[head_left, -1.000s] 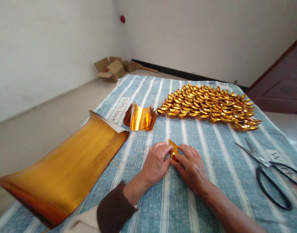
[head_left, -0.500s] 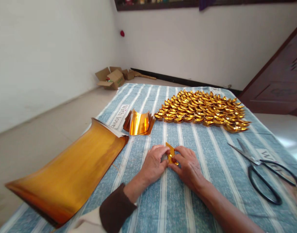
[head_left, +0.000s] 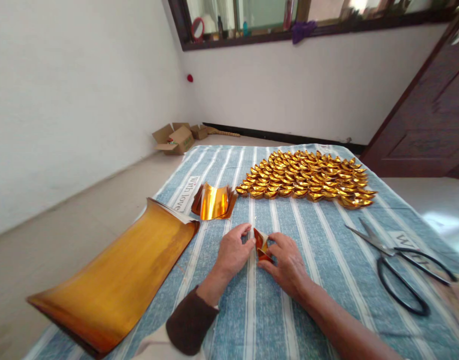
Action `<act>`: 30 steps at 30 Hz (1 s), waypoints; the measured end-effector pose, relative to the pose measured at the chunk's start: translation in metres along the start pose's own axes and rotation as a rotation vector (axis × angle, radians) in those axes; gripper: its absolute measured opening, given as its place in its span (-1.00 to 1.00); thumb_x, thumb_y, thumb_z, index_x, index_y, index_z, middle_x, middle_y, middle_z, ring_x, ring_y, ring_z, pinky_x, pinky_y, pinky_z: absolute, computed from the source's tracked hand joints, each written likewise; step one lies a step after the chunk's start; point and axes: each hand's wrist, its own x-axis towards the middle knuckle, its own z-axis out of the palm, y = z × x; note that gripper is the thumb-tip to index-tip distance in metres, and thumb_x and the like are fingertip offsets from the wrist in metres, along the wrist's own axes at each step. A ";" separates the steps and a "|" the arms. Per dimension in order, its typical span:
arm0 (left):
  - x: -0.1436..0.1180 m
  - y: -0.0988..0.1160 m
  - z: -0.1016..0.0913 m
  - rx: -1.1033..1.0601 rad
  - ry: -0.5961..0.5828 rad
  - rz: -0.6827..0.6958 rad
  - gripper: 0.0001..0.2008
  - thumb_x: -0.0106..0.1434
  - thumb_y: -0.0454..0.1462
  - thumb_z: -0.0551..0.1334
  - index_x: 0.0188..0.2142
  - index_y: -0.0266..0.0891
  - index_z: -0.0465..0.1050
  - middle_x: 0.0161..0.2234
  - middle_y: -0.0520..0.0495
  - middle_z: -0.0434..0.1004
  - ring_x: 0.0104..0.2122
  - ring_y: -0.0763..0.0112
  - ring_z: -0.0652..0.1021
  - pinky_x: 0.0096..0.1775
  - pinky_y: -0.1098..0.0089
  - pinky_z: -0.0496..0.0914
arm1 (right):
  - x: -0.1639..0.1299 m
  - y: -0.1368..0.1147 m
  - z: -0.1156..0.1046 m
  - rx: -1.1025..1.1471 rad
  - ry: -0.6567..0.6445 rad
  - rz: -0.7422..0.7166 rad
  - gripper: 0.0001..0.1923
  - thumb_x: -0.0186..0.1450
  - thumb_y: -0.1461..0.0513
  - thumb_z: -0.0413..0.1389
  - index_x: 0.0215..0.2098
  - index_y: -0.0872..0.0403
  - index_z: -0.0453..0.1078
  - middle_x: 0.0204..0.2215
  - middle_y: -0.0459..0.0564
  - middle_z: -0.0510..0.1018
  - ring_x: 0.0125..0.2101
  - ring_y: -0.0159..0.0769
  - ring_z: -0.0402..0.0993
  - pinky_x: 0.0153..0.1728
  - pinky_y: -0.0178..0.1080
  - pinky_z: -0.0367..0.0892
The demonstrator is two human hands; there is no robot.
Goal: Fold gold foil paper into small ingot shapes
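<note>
In the head view, my right hand (head_left: 287, 257) is closed on a small folded piece of gold foil paper (head_left: 262, 245), thumb and fingers at its right side. The paper's folds stand apart, and a pale inner face shows at the top. My left hand (head_left: 232, 252) is just left of the paper, its thumb tip at the paper's edge and its index finger apart from the thumb, with nothing visible between them. Whether the left thumb touches the paper, I cannot tell. Farther off lie many finished gold paper ingots (head_left: 302, 177) in close rows.
A stack of small gold foil sheets (head_left: 214, 201) lies beyond my left hand. Large gold sheets (head_left: 117, 270) lie at the left of the striped cloth (head_left: 229, 330). Black-handled scissors (head_left: 389, 255) lie partly open at right. Cardboard boxes (head_left: 177, 139) stand on the floor.
The folded paper has spread from a flatter shape, showing its inner faces. My left fingers have come off it to the left. The view has tilted up, showing more of the window.
</note>
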 end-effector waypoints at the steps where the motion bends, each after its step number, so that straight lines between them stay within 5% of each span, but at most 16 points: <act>1: 0.001 0.000 0.001 -0.039 -0.014 -0.036 -0.67 0.10 -0.40 0.23 -0.10 -0.23 0.46 -0.14 -0.10 0.58 -0.17 0.29 0.58 -0.07 0.29 0.43 | 0.000 0.001 0.000 0.022 0.014 -0.007 -0.82 0.07 0.26 0.32 -0.47 0.06 0.38 -0.14 0.06 0.45 -0.11 -0.08 0.37 -0.09 -0.01 0.31; 9: -0.002 0.011 -0.004 -0.288 -0.095 -0.263 -0.69 0.13 -0.33 0.23 -0.10 -0.36 0.44 -0.30 -0.16 0.62 -0.32 0.28 0.62 -0.34 0.40 0.47 | 0.000 0.003 -0.005 0.183 0.093 -0.166 -0.95 0.22 0.29 0.19 -0.41 0.04 0.43 -0.18 0.03 0.49 -0.17 -0.21 0.43 -0.18 -0.13 0.40; 14: -0.006 0.024 -0.012 -0.383 -0.184 -0.465 -0.76 0.17 -0.24 0.21 -0.18 -0.33 0.45 -0.37 -0.14 0.61 -0.35 0.24 0.62 -0.64 0.54 0.27 | 0.003 -0.006 -0.014 0.135 0.172 -0.308 -0.91 0.29 0.30 0.12 -0.39 0.07 0.41 -0.14 0.09 0.50 -0.13 -0.21 0.44 -0.16 -0.14 0.44; 23: -0.016 0.025 -0.012 -0.646 -0.424 -0.603 -0.64 0.16 -0.03 0.23 -0.35 -0.34 0.45 -0.53 -0.02 0.46 -0.64 0.51 0.46 -0.69 0.58 0.25 | 0.002 -0.015 -0.025 -0.024 0.080 -0.584 -0.83 0.33 0.38 0.02 -0.18 0.13 0.42 -0.06 0.17 0.50 0.07 -0.15 0.35 -0.03 -0.12 0.42; 30: -0.019 0.017 -0.005 -0.902 -0.395 -0.576 -0.72 0.11 -0.13 0.32 -0.34 -0.34 0.45 -0.54 0.01 0.44 -0.65 0.58 0.41 -0.66 0.60 0.28 | 0.002 -0.018 -0.024 -0.062 0.159 -0.540 -0.84 0.31 0.36 0.07 -0.19 0.12 0.46 -0.08 0.17 0.49 0.07 -0.14 0.34 0.00 -0.09 0.39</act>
